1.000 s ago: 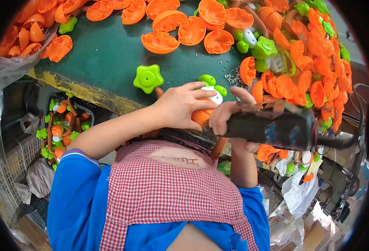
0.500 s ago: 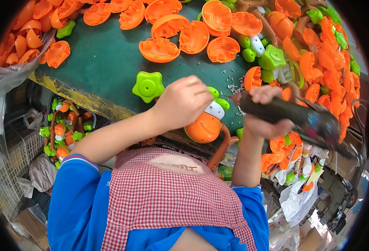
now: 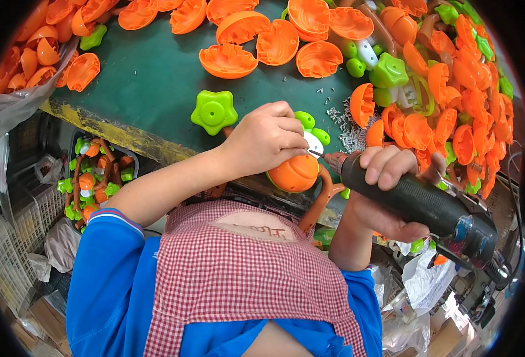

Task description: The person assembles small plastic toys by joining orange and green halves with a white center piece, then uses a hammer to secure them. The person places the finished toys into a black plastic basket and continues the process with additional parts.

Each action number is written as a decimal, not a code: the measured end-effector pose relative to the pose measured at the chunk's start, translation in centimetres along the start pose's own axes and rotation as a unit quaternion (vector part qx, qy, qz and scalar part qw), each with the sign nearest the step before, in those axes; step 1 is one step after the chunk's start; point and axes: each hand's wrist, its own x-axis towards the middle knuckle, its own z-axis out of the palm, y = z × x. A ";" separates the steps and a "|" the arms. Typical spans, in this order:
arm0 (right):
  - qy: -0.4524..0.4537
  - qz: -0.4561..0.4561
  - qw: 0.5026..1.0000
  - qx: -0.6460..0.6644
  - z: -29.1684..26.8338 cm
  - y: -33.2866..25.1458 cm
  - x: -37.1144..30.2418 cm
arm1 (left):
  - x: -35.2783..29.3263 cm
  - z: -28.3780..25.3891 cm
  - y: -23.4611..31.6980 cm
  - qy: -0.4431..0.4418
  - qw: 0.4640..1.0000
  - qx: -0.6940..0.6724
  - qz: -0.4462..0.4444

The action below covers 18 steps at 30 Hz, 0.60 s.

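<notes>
My right hand (image 3: 387,178) grips a black power screwdriver (image 3: 408,196), its fingers wrapped round the body. The thin bit points left and reaches the fingertips of my left hand (image 3: 268,134), which are pinched together. Whatever they hold is hidden or too small to make out. Just under those fingertips lies an assembled plastic toy with a round orange body (image 3: 295,174), a white part (image 3: 313,143), green lobes (image 3: 306,121) and a brown curved limb (image 3: 317,202). A green star-shaped piece (image 3: 214,112) sits left of my left hand, on a brown stem.
Small screws (image 3: 352,132) lie scattered on the green table (image 3: 149,77). Orange half shells (image 3: 228,60) line the back, and a large heap of orange and green parts (image 3: 453,101) fills the right. At lower left stands a crate of assembled toys (image 3: 90,178).
My right hand has brought the screwdriver's bit left and down to my left fingertips, and the tool is now sharper in view. My left hand stays pinched over the toy, slightly shifted.
</notes>
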 end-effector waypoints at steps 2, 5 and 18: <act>-0.005 -0.002 1.000 0.001 0.4 0.0 -0.2 | -0.1 -0.1 -0.1 0.006 1.000 0.000 0.003; -0.015 0.006 1.000 -0.001 0.8 0.1 -0.3 | -0.4 0.0 0.5 0.014 1.000 -0.018 -0.002; -0.007 0.007 1.000 -0.008 1.9 0.3 -0.7 | -1.1 -0.6 1.0 0.030 1.000 0.003 -0.004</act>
